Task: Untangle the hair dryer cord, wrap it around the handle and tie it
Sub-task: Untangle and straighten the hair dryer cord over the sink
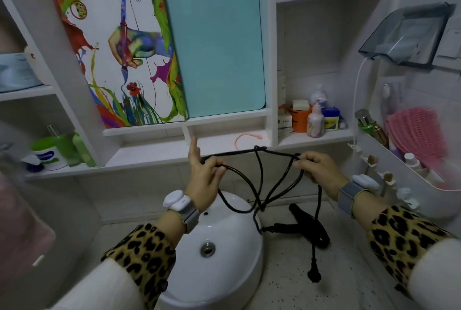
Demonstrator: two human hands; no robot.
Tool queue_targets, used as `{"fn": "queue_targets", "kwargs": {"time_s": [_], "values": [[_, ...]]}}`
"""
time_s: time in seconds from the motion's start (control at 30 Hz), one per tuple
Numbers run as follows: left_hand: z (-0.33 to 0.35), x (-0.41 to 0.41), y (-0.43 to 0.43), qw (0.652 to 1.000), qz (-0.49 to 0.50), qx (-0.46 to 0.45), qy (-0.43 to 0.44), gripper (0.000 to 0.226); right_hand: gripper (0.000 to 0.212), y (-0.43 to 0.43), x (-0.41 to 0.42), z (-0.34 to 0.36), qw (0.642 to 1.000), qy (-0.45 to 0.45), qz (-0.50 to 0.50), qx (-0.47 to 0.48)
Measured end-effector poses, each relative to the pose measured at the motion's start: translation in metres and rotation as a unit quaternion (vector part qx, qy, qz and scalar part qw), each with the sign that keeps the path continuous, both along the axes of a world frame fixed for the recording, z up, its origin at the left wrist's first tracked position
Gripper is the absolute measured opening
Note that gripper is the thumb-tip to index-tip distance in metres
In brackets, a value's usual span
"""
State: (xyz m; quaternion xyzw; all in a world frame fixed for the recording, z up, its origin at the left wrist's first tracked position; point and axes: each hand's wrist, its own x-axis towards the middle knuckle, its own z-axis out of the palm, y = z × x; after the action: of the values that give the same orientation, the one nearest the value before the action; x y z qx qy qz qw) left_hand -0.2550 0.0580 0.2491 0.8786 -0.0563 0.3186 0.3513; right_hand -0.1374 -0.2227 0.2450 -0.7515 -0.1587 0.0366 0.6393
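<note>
Fingers [303,160] of both hands are pinching the tangled cord [259,177] taut above the sink [224,272], the hair dryer [309,227] lying on the bench, and pulling harder is risking tightening the knot.

This is a home bathroom, at the vanity. A round white basin [214,254] with a metal drain sits on a speckled counter [349,277], and above it hangs a white wall cabinet [270,60] with a teal door [217,40] and a door painted in bright splashes [112,42]. Open shelves on both sides carry toiletries: pump bottles [315,122], a blue-lidded jar [330,115], a green-topped cream tub [47,156] and green bottles [83,150]. At the right, a white wall caddy [389,160] holds a pink hairbrush [416,135] and small bottles, beside a covered wall socket [406,35] on the white wall. A black hair dryer [309,224] lies on the counter beside the basin.
</note>
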Motion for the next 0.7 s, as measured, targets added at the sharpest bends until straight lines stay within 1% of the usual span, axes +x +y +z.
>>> {"fn": "queue_targets", "kwargs": {"time_s": [0.07, 0.13, 0.17, 0.23, 0.3, 0.37, 0.47, 0.53, 0.6, 0.63, 0.7], "values": [[-0.005, -0.005, -0.011, 0.999, -0.017, -0.041, 0.021, 0.021, 0.022, 0.004, -0.003, -0.003, 1.0, 0.026, 0.016, 0.003], [-0.01, -0.006, -0.02, 0.998, -0.011, -0.06, 0.016, 0.015, 0.031, 0.012, -0.003, -0.008, 0.997, 0.069, 0.022, 0.004], [-0.013, -0.005, -0.023, 0.998, -0.009, -0.07, 0.008, 0.012, 0.032, 0.016, -0.002, -0.012, 0.996, 0.09, 0.027, 0.003], [-0.014, -0.003, -0.029, 0.996, -0.012, -0.086, -0.007, 0.012, 0.026, 0.022, -0.001, -0.019, 0.994, 0.106, 0.031, -0.025], [-0.01, 0.001, -0.033, 0.996, -0.007, -0.087, -0.02, 0.013, 0.022, 0.023, 0.002, -0.028, 0.99, 0.07, 0.032, -0.118], [-0.002, 0.005, -0.036, 0.996, -0.003, -0.081, -0.033, 0.013, 0.03, 0.023, 0.007, -0.038, 0.979, 0.018, 0.045, -0.197], [0.013, 0.013, -0.037, 0.997, 0.015, -0.047, -0.058, 0.01, 0.04, 0.026, 0.01, -0.052, 0.973, -0.006, 0.077, -0.219], [0.024, 0.02, -0.036, 0.997, 0.032, -0.021, -0.061, 0.01, 0.041, 0.031, 0.014, -0.057, 0.968, -0.024, 0.075, -0.24], [0.033, 0.027, -0.036, 0.997, 0.047, -0.017, -0.06, 0.011, 0.037, 0.035, 0.017, -0.058, 0.971, -0.014, 0.061, -0.231], [0.047, 0.031, -0.031, 0.995, 0.057, -0.011, -0.076, 0.012, 0.034, 0.044, 0.022, -0.047, 0.976, -0.014, 0.059, -0.207], [0.058, 0.039, -0.03, 0.994, 0.081, 0.006, -0.07, 0.013, 0.034, 0.049, 0.023, -0.038, 0.986, 0.012, 0.05, -0.16]]}}
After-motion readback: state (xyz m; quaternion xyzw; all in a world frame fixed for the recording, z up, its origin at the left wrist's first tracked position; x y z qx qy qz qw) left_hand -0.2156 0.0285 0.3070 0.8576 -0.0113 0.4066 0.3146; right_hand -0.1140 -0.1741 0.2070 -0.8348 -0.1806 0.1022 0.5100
